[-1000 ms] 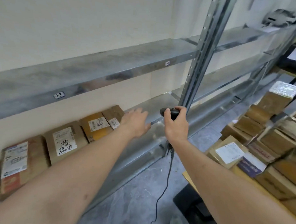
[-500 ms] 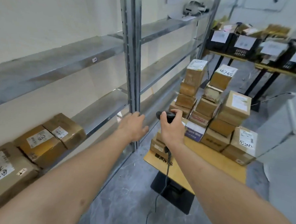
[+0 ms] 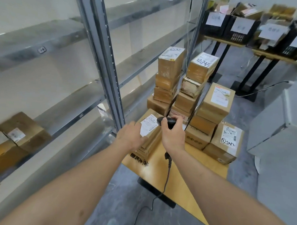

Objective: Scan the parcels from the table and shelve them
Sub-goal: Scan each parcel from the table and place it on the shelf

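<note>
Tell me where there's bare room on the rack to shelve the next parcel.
The lower shelf is bare from the shelved boxes at its left end to the upright post. The shelf above shows bare too. The table is crowded with parcel stacks at its far end; only its near end is free.

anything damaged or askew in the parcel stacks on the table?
One parcel in the middle stack, second from the top, looks worn: its upper edge is ragged and torn. The stacks are uneven, with boxes turned slightly off one another. Nothing looks spilled or fallen. The right hand holds the scanner; the left hand reaches toward the nearest parcel.
</note>
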Demonstrator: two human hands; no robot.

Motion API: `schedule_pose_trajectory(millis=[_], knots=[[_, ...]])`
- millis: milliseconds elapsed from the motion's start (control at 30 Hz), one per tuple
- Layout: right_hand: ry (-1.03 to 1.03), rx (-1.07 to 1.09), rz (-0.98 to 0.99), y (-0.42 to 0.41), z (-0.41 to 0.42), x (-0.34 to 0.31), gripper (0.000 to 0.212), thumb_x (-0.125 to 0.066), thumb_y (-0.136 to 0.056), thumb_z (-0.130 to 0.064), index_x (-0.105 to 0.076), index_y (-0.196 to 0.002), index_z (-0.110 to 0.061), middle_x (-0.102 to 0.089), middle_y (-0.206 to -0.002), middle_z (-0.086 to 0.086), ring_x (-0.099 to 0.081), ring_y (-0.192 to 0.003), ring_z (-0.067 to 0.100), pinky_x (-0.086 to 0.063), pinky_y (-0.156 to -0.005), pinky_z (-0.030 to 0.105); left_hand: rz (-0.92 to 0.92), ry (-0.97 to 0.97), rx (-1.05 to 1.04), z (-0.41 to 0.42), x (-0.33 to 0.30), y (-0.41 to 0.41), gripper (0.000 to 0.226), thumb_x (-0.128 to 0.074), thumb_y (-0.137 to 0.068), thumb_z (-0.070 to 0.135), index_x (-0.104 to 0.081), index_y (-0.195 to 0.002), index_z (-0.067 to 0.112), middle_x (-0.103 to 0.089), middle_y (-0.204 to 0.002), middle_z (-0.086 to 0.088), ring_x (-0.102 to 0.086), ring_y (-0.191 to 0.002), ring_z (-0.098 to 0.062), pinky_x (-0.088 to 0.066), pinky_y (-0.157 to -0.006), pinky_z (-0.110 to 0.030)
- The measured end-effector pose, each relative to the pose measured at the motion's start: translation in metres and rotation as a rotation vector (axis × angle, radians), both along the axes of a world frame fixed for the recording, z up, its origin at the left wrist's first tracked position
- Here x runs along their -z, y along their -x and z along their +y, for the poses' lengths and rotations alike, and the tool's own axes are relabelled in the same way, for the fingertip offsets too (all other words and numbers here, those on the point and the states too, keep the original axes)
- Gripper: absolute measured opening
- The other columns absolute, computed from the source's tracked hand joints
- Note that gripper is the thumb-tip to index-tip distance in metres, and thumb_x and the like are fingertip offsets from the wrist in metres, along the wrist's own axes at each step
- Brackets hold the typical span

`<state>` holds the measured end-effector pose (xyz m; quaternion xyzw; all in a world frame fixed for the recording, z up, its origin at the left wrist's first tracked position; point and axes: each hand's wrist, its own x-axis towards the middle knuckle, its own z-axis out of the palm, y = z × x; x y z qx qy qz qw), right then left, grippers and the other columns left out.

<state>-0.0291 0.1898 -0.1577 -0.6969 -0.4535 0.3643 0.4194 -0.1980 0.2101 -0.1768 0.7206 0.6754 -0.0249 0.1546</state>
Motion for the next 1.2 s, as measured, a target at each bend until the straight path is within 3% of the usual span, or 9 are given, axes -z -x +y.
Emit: schedule_pose_trajectory(millis=[200, 333, 467, 700, 867, 967, 1067, 1200], knots=[[0.048, 0.055, 0.045, -0.015, 0.025, 0.024, 0.024, -0.053, -0.104, -0.047, -0.047, -0.122, -0.032, -0.066, -0.101, -0.01, -0.063, -0.09, 0.009, -0.051, -0.079, 0.036, -0.043, 0.03, -0.049, 0.033, 0.031, -0.012, 0.084, -0.07, -0.086, 0.063, -0.041, -0.149, 0.015, -0.046, -0.144, -0.008, -0.051, -0.129, -0.031, -0.05, -0.103, -0.047], [0.088, 0.094, 0.029, -0.015, 0.035, 0.04, 0.029, -0.053, -0.105, -0.046, -0.046, -0.128, -0.031, -0.062, -0.1, -0.016, -0.059, -0.09, 0.001, -0.045, -0.079, 0.032, -0.057, 0.07, -0.084, 0.048, 0.048, -0.013, 0.106, -0.078, -0.078, 0.061, -0.025, -0.158, 0.016, -0.04, -0.15, -0.014, -0.044, -0.137, -0.034, -0.045, -0.106, -0.047], [0.116, 0.119, 0.015, -0.009, 0.037, 0.052, 0.028, -0.053, -0.105, -0.047, -0.046, -0.127, -0.033, -0.064, -0.101, -0.012, -0.062, -0.09, 0.006, -0.048, -0.078, 0.032, -0.064, 0.146, -0.093, 0.054, 0.065, -0.009, 0.122, -0.082, -0.075, 0.059, -0.011, -0.164, 0.017, -0.038, -0.152, -0.017, -0.044, -0.138, -0.037, -0.047, -0.106, -0.049], [0.12, 0.112, 0.005, 0.006, 0.034, 0.053, 0.025, -0.053, -0.106, -0.046, -0.046, -0.125, -0.031, -0.063, -0.098, -0.015, -0.06, -0.088, 0.003, -0.048, -0.079, 0.033, -0.016, 0.204, -0.202, 0.044, 0.061, -0.006, 0.13, -0.082, -0.075, 0.066, -0.005, -0.165, 0.014, -0.032, -0.154, -0.02, -0.041, -0.14, -0.04, -0.045, -0.108, -0.047], [0.111, 0.084, 0.005, 0.023, 0.025, 0.051, 0.029, -0.054, -0.104, -0.049, -0.046, -0.126, -0.032, -0.066, -0.103, -0.009, -0.065, -0.093, 0.015, -0.055, -0.085, 0.039, -0.04, 0.265, -0.297, 0.021, 0.064, 0.005, 0.145, -0.084, -0.063, 0.077, -0.003, -0.165, 0.014, -0.032, -0.152, -0.022, -0.042, -0.14, -0.041, -0.047, -0.106, -0.047], [0.098, 0.06, 0.002, 0.033, 0.02, 0.051, 0.03, -0.054, -0.104, -0.048, -0.047, -0.128, -0.031, -0.068, -0.108, -0.006, -0.065, -0.097, 0.018, -0.052, -0.083, 0.035, -0.09, 0.282, -0.335, 0.009, 0.068, 0.012, 0.149, -0.083, -0.059, 0.082, 0.0, -0.165, 0.017, -0.031, -0.154, -0.021, -0.043, -0.139, -0.042, -0.047, -0.106, -0.048], [0.099, 0.04, 0.004, 0.04, 0.017, 0.051, 0.029, -0.054, -0.104, -0.048, -0.046, -0.127, -0.032, -0.067, -0.108, -0.006, -0.065, -0.098, 0.017, -0.047, -0.08, 0.031, -0.159, 0.24, -0.356, 0.006, 0.078, 0.024, 0.132, -0.073, -0.064, 0.086, -0.012, -0.161, 0.02, -0.038, -0.148, -0.019, -0.053, -0.128, -0.043, -0.052, -0.099, -0.05], [0.098, 0.032, -0.021, 0.049, 0.017, 0.052, 0.027, -0.053, -0.104, -0.049, -0.044, -0.125, -0.035, -0.063, -0.102, -0.012, -0.064, -0.098, 0.017, -0.051, -0.083, 0.034, -0.345, 0.175, -0.323, 0.005, 0.09, 0.044, 0.067, -0.049, -0.102, 0.054, -0.026, -0.155, 0.02, -0.037, -0.149, -0.021, -0.057, -0.12, -0.042, -0.053, -0.097, -0.051]])
